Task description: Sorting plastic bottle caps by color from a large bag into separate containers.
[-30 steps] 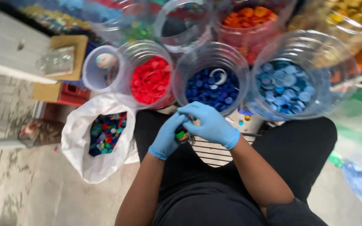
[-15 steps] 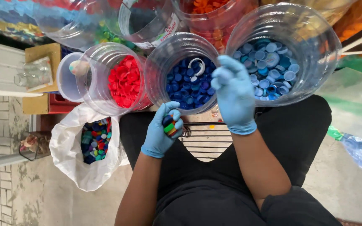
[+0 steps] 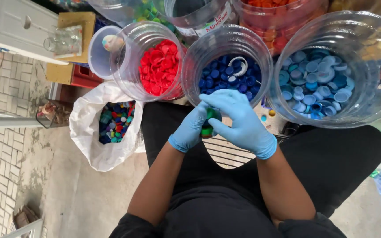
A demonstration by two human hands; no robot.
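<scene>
Just beyond the grip, three clear tubs are already well stocked: pale blue caps in the large tub [image 3: 367, 66], dark blue in the middle tub [image 3: 228, 72], red in the red-cap tub [image 3: 155, 66]. Beside the grip, many mixed caps are left in the white bag [image 3: 89, 132]. A few green caps [image 3: 209, 121] are clasped between the left hand [image 3: 190, 128] and the right hand [image 3: 241, 121], both closed on them

blue gloves [image 3: 239, 121]; green caps [image 3: 209, 121]

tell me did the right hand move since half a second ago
Yes. The right hand came back from over the dark blue cap jar toward the body, meeting the left hand.
</scene>
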